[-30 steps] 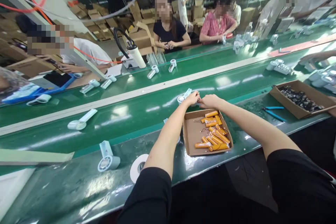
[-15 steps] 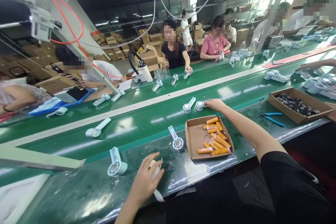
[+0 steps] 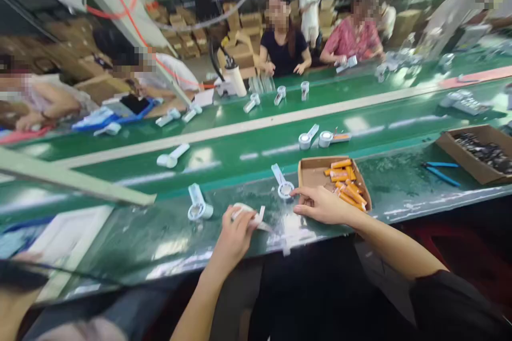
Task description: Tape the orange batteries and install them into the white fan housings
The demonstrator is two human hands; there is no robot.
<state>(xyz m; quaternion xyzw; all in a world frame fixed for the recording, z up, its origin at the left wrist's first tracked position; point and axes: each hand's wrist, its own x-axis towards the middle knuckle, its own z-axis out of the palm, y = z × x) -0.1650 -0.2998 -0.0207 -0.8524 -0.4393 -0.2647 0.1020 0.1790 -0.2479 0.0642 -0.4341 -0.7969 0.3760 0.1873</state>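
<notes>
With our left hand (image 3: 236,234) gripping the white tape roll (image 3: 248,214) at the near table edge, we should bring our loosely open right hand (image 3: 320,205) onto the white fan shell (image 3: 283,185) just beside it, gently.

No lettering, label, brand, number or sign is showing clearly enough to read anywhere in this view. The cardboard boxes (image 3: 240,24) stacked at the back, the white parts (image 3: 308,138) lying on the green bench (image 3: 120,245) and the orange pieces in the cardboard tray (image 3: 310,170) are all appearing plain or too blurred to make out any print.
</notes>
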